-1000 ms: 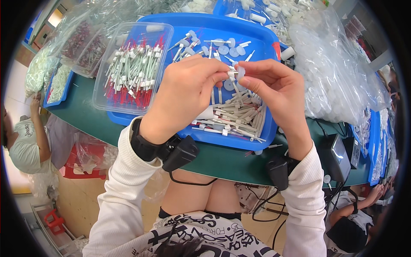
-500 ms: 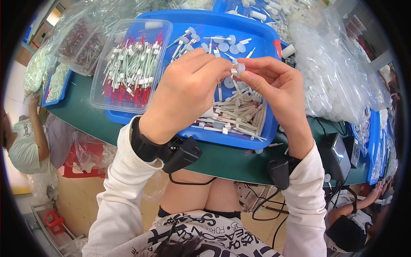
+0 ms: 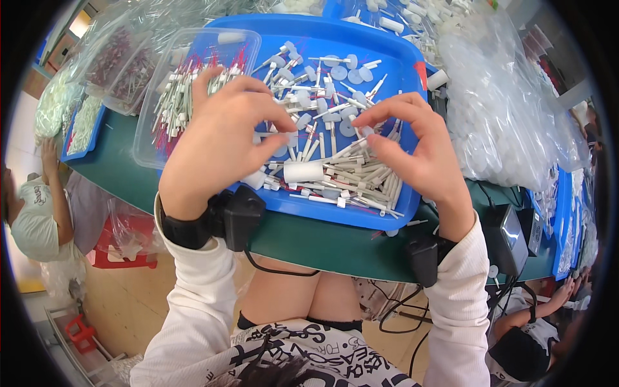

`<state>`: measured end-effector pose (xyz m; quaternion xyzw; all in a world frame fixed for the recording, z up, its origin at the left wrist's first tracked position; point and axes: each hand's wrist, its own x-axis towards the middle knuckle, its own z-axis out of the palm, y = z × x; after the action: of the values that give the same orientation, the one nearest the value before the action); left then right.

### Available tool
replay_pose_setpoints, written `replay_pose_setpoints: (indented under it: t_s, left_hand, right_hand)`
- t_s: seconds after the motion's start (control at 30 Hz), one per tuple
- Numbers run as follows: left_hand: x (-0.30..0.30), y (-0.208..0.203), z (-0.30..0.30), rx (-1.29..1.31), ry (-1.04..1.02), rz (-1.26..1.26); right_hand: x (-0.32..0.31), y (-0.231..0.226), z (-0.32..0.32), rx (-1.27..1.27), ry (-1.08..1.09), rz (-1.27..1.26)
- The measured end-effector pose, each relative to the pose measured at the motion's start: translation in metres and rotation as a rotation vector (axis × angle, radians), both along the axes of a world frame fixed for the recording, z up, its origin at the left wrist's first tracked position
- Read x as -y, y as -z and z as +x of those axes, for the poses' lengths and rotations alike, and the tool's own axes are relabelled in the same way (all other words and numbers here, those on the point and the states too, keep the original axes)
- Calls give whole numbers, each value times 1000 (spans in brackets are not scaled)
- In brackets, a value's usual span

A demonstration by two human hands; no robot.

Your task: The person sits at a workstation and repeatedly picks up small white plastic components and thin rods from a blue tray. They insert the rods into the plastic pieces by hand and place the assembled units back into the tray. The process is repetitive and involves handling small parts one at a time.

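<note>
My left hand point(image 3: 222, 142) is over the left part of a blue tray point(image 3: 380, 40), finger and thumb closed around what looks like a thin white stick point(image 3: 264, 134) with a small pale disc at its end. My right hand point(image 3: 419, 145) pinches a small translucent disc point(image 3: 367, 131) above the tray's right side. Beneath the hands lie loose translucent discs point(image 3: 339, 73), white sticks joined to discs, and a heap of pale sticks point(image 3: 380, 184) with white ends and red wires. A thick white cylinder point(image 3: 303, 171) rests on the heap.
A clear plastic box point(image 3: 145, 138) of red-wired sticks overlaps the tray's left edge. Bulging clear bags point(image 3: 503, 109) of white parts stand at right. A dark box-shaped device point(image 3: 506, 235) with cables sits on the green table point(image 3: 303, 245). Other people work at both sides.
My hands have parted. The left moved left and down toward the clear box; the right shifted slightly downward. The white cylinder now shows between them.
</note>
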<state>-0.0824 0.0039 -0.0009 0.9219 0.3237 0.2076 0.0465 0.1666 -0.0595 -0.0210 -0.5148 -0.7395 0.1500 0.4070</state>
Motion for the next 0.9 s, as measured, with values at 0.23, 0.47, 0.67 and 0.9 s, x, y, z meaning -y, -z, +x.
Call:
replay_pose_setpoints:
  t_s: [0.23,0.47,0.67,0.9]
  left_hand:
    - [8,9,10,-88,-131,-11]
    - [2,4,15,92,-37,27]
    - [-3,2,24,372,-9,-29]
    - [-5,1,23,319,93,39]
  right_hand:
    - [-16,-1,3,-71,269,27]
    - [-50,13,16,433,156,353]
    - [-48,9,11,308,221,99]
    - [-43,11,15,261,286,221]
